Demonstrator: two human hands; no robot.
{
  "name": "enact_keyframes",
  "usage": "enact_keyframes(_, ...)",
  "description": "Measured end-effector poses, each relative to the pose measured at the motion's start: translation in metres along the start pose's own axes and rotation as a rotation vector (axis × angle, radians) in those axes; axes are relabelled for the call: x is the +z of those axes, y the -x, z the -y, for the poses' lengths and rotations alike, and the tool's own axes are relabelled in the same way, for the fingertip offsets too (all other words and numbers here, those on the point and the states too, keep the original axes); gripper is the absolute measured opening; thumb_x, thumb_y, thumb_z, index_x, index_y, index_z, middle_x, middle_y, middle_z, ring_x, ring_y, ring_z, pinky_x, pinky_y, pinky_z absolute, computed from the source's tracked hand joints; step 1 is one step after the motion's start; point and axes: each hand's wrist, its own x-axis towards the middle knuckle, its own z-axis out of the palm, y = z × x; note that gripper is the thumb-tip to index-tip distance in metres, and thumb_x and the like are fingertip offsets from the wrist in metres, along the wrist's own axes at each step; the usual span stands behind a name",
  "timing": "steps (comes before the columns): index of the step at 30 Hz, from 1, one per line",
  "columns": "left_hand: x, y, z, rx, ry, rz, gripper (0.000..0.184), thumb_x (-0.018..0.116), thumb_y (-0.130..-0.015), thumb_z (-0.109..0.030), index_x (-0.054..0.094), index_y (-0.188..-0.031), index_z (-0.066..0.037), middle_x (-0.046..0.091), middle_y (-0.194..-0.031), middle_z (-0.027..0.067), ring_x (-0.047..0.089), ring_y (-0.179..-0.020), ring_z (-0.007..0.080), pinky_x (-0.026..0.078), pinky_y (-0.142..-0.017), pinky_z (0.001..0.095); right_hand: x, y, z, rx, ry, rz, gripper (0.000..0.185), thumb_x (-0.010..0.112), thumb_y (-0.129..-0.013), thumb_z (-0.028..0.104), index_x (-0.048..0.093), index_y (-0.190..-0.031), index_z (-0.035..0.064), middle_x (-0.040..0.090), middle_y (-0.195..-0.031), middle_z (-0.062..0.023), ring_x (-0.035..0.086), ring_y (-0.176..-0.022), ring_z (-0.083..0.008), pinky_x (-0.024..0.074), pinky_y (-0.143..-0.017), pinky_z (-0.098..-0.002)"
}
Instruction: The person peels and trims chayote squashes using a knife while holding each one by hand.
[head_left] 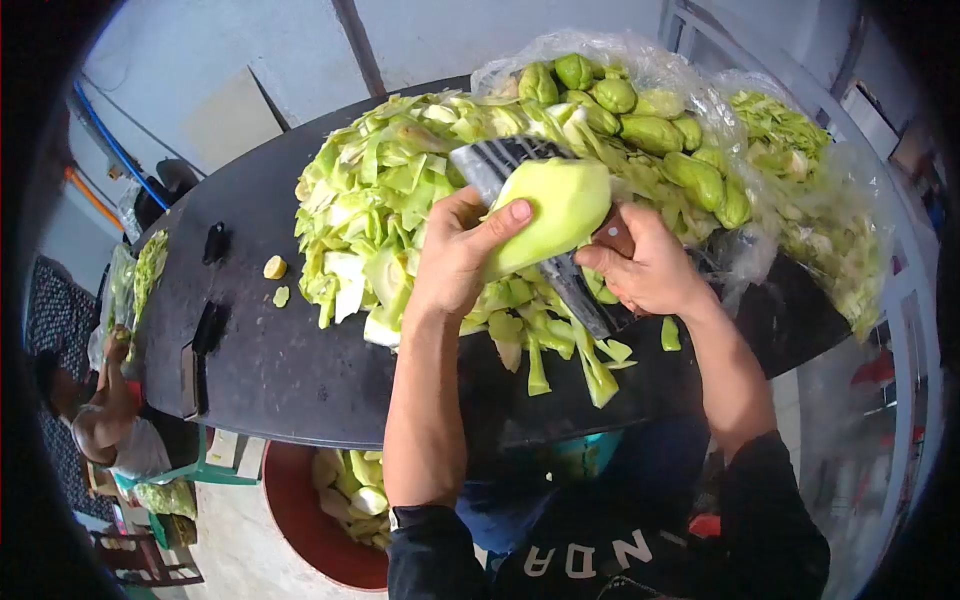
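Note:
My left hand [455,250] is closed around a pale green peeled chayote [556,205], its thumb lying across the near face. In my right hand [650,262] is a knife with a brown handle [616,232], close against the chayote's right side. The chayote hides most of the blade. Behind both hands shows a dark, grey-striped strip [580,298] whose kind I cannot make out. Under and beyond the hands spreads a large heap of green peels [375,180]. Several unpeeled chayotes [650,133] lie behind it on clear plastic [560,45].
The dark table [260,375] has a halved yellow fruit [275,267] and black objects [208,328] at left. A red tub [290,520] with pale pieces stands below its front edge. Another person [120,430] sits far left. Metal rails [905,300] rise at right.

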Motion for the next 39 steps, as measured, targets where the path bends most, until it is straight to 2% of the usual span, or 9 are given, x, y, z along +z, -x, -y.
enact_keyframes(3,-0.007,-0.001,0.014,-0.086,-0.093,-0.072,0.054,0.078,-0.085,-0.034,0.060,-0.115,0.007,0.068,-0.103,0.0130,0.066,-0.087,0.0165,0.053,-0.074,0.0289,0.005,-0.010,-0.012,-0.087,0.136,0.060,0.037,0.066,-0.095,0.014,0.047,-0.125,0.0020,0.061,-0.088,-0.0028,0.046,-0.044,-0.0045,0.0349,-0.036,-0.0234)
enact_keyframes(6,0.007,0.000,0.012,-0.074,0.055,-0.072,0.056,0.074,-0.088,-0.036,0.057,-0.120,0.006,0.066,-0.108,0.0137,0.065,-0.094,0.0184,0.053,-0.079,0.0305,0.004,-0.027,-0.048,-0.652,0.254,-0.021,0.036,0.068,-0.094,0.016,0.050,-0.121,-0.0001,0.061,-0.083,-0.0014,0.046,-0.044,-0.0043,0.0338,-0.036,-0.0238)
enact_keyframes(9,0.016,-0.002,0.016,0.018,0.241,-0.057,0.053,0.070,-0.091,-0.036,0.057,-0.121,0.006,0.066,-0.107,0.0133,0.065,-0.093,0.0187,0.053,-0.082,0.0316,0.019,-0.008,-0.015,-0.227,0.096,-0.109,0.032,0.069,-0.094,0.019,0.051,-0.109,-0.0019,0.057,-0.070,-0.0008,0.045,-0.040,-0.0059,0.0332,-0.034,-0.0253)
enact_keyframes(12,0.024,-0.005,0.029,0.047,0.258,-0.102,0.056,0.062,-0.095,-0.043,0.054,-0.126,0.003,0.064,-0.113,0.0133,0.064,-0.099,0.0211,0.052,-0.086,0.0347,0.020,-0.005,-0.009,-0.143,0.183,-0.187,0.030,0.073,-0.090,0.025,0.058,-0.090,0.0001,0.055,-0.070,0.0006,0.046,-0.063,-0.0069,0.0403,-0.057,-0.0277)
enact_keyframes(16,0.028,-0.007,0.039,0.071,0.277,-0.167,0.063,0.054,-0.095,-0.054,0.053,-0.131,-0.003,0.062,-0.121,0.0130,0.062,-0.109,0.0234,0.048,-0.094,0.0375,0.022,-0.009,-0.026,-0.112,0.238,-0.258,0.035,0.074,-0.089,0.031,0.055,-0.085,0.0017,0.048,-0.063,0.0011,0.041,-0.058,-0.0097,0.0359,-0.053,-0.0298)
enact_keyframes(21,0.031,-0.009,0.045,0.069,0.344,-0.233,0.065,0.050,-0.095,-0.058,0.053,-0.132,-0.004,0.062,-0.121,0.0118,0.061,-0.109,0.0222,0.048,-0.095,0.0363,0.025,-0.010,-0.027,-0.144,0.229,-0.269,0.038,0.074,-0.089,0.033,0.054,-0.083,0.0021,0.047,-0.061,0.0009,0.040,-0.058,-0.0118,0.0357,-0.053,-0.0314)
enact_keyframes(29,0.024,-0.001,0.027,0.069,0.224,-0.100,0.063,0.058,-0.090,-0.052,0.052,-0.131,-0.004,0.062,-0.117,0.0137,0.063,-0.102,0.0238,0.051,-0.088,0.0355,0.017,0.001,0.002,0.074,-0.042,-0.006,0.042,0.079,-0.085,0.026,0.043,-0.090,0.0046,0.046,-0.060,0.0005,0.039,-0.035,-0.0070,0.0309,-0.031,-0.0274)
enact_keyframes(37,0.026,-0.004,0.036,0.037,0.225,-0.202,0.064,0.060,-0.087,-0.053,0.053,-0.127,-0.004,0.062,-0.111,0.0128,0.063,-0.095,0.0227,0.052,-0.081,0.0344,0.018,-0.003,-0.009,0.093,0.018,0.022,0.044,0.076,-0.087,0.028,0.040,-0.096,0.0051,0.045,-0.056,0.0000,0.042,-0.036,-0.0079,0.0343,-0.032,-0.0262)
enact_keyframes(39,0.026,-0.004,0.038,0.022,0.246,-0.255,0.061,0.059,-0.088,-0.053,0.055,-0.125,-0.005,0.063,-0.109,0.0115,0.063,-0.094,0.0214,0.051,-0.082,0.0336,0.024,-0.002,-0.010,0.112,-0.022,-0.037,0.051,0.079,-0.083,0.037,0.042,-0.095,0.0039,0.046,-0.061,-0.0003,0.042,-0.036,-0.0081,0.0346,-0.032,-0.0269)
